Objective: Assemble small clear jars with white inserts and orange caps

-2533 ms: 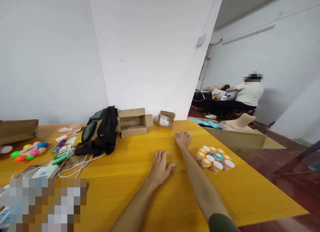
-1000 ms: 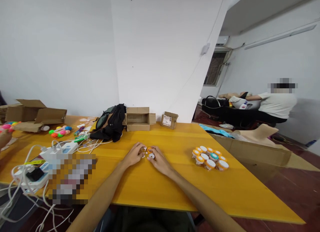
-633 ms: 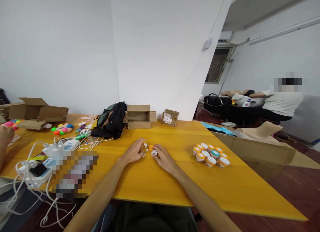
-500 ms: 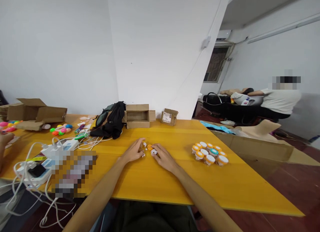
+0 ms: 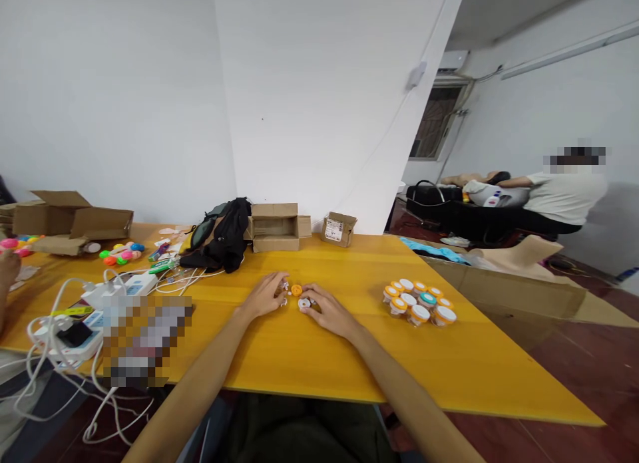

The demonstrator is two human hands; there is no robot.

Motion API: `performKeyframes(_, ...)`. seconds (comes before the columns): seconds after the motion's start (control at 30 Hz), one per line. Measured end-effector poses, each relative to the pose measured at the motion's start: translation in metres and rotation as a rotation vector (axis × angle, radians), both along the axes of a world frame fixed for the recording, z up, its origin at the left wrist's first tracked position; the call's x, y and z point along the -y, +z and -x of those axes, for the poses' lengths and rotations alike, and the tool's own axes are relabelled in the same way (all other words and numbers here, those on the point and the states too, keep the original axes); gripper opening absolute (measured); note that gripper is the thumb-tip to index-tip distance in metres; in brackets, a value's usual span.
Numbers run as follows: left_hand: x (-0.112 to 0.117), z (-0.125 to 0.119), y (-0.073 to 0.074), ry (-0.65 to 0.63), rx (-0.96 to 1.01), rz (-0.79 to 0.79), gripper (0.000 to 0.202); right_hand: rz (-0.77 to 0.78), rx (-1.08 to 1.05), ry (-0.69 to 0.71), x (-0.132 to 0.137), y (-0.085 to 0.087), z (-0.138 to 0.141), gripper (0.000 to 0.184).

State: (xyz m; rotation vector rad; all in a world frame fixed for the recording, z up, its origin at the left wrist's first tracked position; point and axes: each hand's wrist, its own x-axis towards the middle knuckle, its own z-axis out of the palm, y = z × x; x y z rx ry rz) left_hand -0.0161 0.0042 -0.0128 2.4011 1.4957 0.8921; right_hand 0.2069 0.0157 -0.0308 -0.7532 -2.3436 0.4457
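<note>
Both my hands rest on the yellow table [image 5: 319, 363] near its middle. My left hand [image 5: 264, 295] lies with fingers stretched toward a few tiny white pieces [image 5: 284, 287]. My right hand [image 5: 327, 308] has its fingers curled beside a small white lid [image 5: 303, 304]. A small orange lid [image 5: 296, 290] lies between the two hands, touching neither that I can see. A shrink-wrapped pack of small jars [image 5: 418, 303] with orange, white and teal lids stands to the right of my right hand.
A black bag [image 5: 219, 237], open cardboard boxes [image 5: 275, 227] and a small labelled box [image 5: 338, 228] line the far edge. Power strips and white cables [image 5: 80, 310] crowd the left. Another person's hand [image 5: 7, 267] shows far left. Someone sits far right.
Earlier both arms lay stretched flat far across the table with nothing in them. The hands have since come together around the small lids; in the last second they have hardly shifted.
</note>
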Motion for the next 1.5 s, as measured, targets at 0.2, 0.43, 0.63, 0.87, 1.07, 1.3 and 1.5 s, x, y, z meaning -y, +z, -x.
performKeyframes(0.2,0.001,-0.001,0.001,0.007,-0.015,-0.018,0.044,-0.05,0.02,-0.053,-0.003,-0.001,-0.001,0.021)
performKeyframes(0.43,-0.002,0.0,0.001,0.003,0.037,0.001,0.044,-0.129,0.101,-0.13,-0.01,-0.009,-0.004,0.031)
performKeyframes(0.63,-0.003,0.0,0.001,0.004,0.072,0.046,0.038,-0.142,0.107,-0.135,-0.01,-0.011,-0.004,0.027)
performKeyframes(0.87,-0.004,0.001,0.0,-0.014,0.094,0.051,0.043,-0.147,0.029,-0.076,-0.01,-0.008,-0.004,0.022)
performKeyframes(1.07,0.002,-0.001,0.007,-0.065,0.014,-0.008,0.038,-0.115,-0.054,-0.15,-0.017,-0.004,-0.01,0.024)
performKeyframes(1.3,0.002,-0.001,0.006,-0.113,-0.106,-0.052,0.029,-0.123,-0.002,-0.162,-0.023,-0.01,-0.012,0.025)
performKeyframes(1.5,0.002,-0.002,0.006,-0.097,-0.127,-0.053,0.035,-0.123,-0.02,-0.169,-0.021,-0.008,-0.012,0.024)
